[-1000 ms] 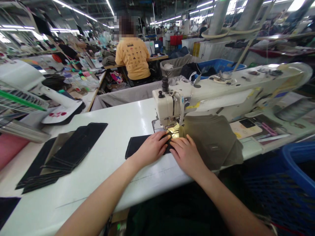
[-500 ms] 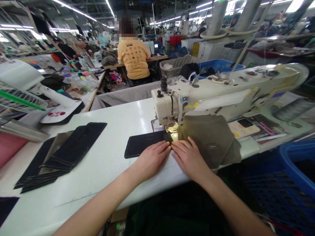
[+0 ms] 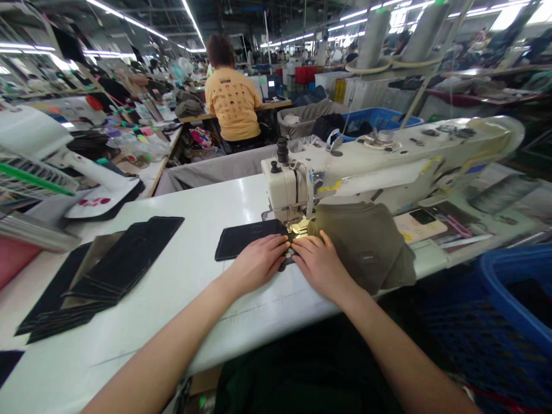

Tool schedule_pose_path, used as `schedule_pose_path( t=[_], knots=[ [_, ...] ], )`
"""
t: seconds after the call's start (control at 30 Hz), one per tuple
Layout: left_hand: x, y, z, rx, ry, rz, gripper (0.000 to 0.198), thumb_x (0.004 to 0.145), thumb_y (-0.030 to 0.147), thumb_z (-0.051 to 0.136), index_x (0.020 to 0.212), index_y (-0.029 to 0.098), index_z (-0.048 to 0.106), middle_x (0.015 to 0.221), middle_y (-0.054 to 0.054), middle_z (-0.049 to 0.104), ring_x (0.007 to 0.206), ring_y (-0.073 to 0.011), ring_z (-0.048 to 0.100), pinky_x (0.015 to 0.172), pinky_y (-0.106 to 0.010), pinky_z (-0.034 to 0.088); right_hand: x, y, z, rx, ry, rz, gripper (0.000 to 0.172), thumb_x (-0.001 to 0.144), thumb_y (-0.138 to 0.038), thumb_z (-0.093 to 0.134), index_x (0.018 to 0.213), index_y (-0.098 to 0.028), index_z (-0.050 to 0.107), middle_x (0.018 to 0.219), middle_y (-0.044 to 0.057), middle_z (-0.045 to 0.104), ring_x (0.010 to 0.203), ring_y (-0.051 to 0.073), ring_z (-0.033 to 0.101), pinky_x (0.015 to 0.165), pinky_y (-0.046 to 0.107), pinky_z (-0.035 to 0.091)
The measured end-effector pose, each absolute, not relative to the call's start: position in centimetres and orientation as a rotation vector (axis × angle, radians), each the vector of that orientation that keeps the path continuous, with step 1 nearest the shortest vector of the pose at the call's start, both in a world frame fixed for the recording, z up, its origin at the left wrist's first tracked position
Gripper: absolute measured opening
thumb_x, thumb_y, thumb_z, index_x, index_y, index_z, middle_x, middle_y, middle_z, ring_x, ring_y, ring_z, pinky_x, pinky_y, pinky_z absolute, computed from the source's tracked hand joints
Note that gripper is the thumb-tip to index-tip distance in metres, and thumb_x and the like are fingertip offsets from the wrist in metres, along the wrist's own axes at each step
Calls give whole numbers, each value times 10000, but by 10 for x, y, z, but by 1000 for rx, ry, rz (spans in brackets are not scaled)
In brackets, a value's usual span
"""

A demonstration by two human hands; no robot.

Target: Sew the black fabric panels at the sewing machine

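Observation:
Near the needle of the white sewing machine (image 3: 290, 190), my left hand (image 3: 259, 261) lies palm down with fingers stretched out. Its fingertips rest on the right end of a dark fabric panel (image 3: 241, 237), which reaches under the lit presser foot (image 3: 298, 227). My right hand (image 3: 321, 263) is also flat, fingertips close to the left ones just in front of the foot. Whether those right fingertips press cloth is hard to tell. Beside the right hand lies a stack of olive-brown fabric pieces (image 3: 366, 233) with a small label on top.
Stitched dark panels (image 3: 125, 261) are piled on the table's left, near a white lamp base (image 3: 103, 198). A phone (image 3: 421, 216) lies right of the olive stack. A blue basket (image 3: 495, 287) stands at lower right. Ahead, a person in a yellow shirt (image 3: 235, 106) sits facing away.
The dark panel's near edge has moved up toward the machine, and both hands have shifted slightly forward with it. The whole view has drifted a little. The fingers keep nearly the same pose.

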State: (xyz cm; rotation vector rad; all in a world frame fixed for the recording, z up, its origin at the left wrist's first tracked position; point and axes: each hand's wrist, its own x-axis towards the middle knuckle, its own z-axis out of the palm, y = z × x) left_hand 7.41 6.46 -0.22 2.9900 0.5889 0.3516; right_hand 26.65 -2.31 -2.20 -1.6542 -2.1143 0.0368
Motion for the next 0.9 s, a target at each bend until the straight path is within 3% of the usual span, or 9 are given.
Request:
schedule_pose_path(
  t=[0.5,0.7,0.77,0.9],
  knots=[
    [74,105,1,2983,659,388,394,998,238,395,1302,139,624,1344,-144,631,1253,-251,593,1086,-426,496,261,-20,-22,-1675,-2058,55,241,1018,-253,509,1199,-183,652,1286,87,680,1210,253,559,1169,598,261],
    [87,115,-34,2951,707,759,327,932,360,478,1186,316,681,1195,-35,730,1092,-318,685,910,-509,588,254,-21,-15,-1680,-2175,-184,274,1046,-368,447,1115,-193,647,1222,30,698,1139,204,574,1146,545,352],
    [117,118,-55,2863,769,890,309,930,346,511,1183,277,675,1184,-78,720,1050,-345,683,832,-536,591,260,-13,-18,-1686,-2193,-271,277,1054,-345,415,1076,-211,656,1256,2,683,1143,193,568,1152,557,343],
    [157,101,-68,2885,600,868,368,964,401,592,1251,171,609,1225,-111,654,1038,-257,661,865,-473,572,262,-11,-19,-1739,-2150,-323,351,1062,-364,358,1045,-197,667,1235,-1,688,1103,201,586,1135,569,366]
  ],
)
